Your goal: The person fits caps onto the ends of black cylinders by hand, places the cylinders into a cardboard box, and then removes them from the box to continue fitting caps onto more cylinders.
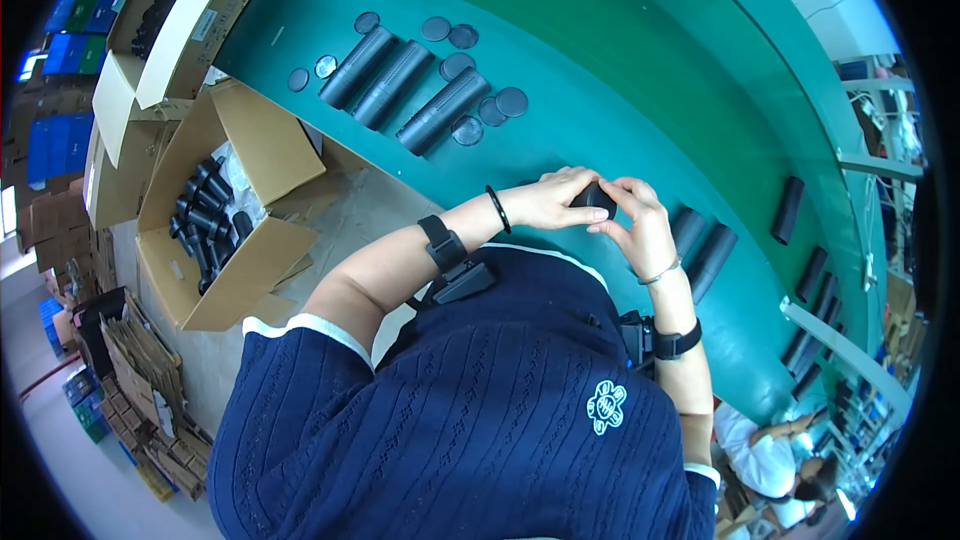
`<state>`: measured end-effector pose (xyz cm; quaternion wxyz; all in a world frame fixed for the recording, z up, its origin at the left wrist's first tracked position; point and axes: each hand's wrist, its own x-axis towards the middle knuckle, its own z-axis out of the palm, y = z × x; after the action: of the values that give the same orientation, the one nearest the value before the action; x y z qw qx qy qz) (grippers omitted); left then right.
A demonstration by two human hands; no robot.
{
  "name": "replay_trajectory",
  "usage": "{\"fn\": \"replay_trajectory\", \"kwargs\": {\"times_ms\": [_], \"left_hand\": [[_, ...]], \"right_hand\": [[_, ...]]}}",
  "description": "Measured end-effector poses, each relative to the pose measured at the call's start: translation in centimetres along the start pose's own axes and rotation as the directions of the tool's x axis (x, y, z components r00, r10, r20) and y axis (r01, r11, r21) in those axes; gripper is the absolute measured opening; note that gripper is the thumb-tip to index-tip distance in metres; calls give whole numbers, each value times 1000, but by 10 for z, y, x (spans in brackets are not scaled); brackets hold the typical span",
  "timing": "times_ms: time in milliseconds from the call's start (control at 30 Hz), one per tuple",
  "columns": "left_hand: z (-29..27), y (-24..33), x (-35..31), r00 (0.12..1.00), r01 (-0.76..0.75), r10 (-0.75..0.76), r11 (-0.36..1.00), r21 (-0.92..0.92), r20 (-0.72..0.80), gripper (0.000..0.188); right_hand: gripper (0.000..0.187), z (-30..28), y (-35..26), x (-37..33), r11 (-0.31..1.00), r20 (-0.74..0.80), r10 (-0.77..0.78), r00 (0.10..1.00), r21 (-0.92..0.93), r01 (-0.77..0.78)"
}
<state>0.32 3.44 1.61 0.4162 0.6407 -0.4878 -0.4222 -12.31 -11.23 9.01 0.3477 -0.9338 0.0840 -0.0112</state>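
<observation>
At the near edge of the green table, my two hands meet around a black round-ended piece [594, 202], possibly the end of a tube. My left hand [552, 198] closes around it from the left. The fingers of my right hand [640, 228] press on it from the other side, bent and pinched. Fingers cover much of the piece, so its full length is hidden. To the right of my right hand lie two black tubes [712, 258]. Farther left are three ribbed black tubes [405, 85] lying side by side, with several dark round discs [511, 102] around them.
On the left stands an open cardboard box [165, 285] holding several black funnel-shaped parts [208, 210]. Another open box [205, 40] sits at the table's far left corner. More black tubes [788, 210] lie along the right side. A person in white [760, 460] is at the lower right.
</observation>
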Motion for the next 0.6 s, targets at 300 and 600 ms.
{"fn": "replay_trajectory", "kwargs": {"times_ms": [300, 600], "left_hand": [[-2, 1, -4, 999, -14, 13, 999, -41, -36, 64], [4, -9, -1, 989, -107, 107, 994, 8, -102, 70]], "right_hand": [[60, 3, 2, -5, 992, -24, -31, 999, 121, 34], [63, 1, 3, -1, 988, 11, -65, 998, 139, 63]]}}
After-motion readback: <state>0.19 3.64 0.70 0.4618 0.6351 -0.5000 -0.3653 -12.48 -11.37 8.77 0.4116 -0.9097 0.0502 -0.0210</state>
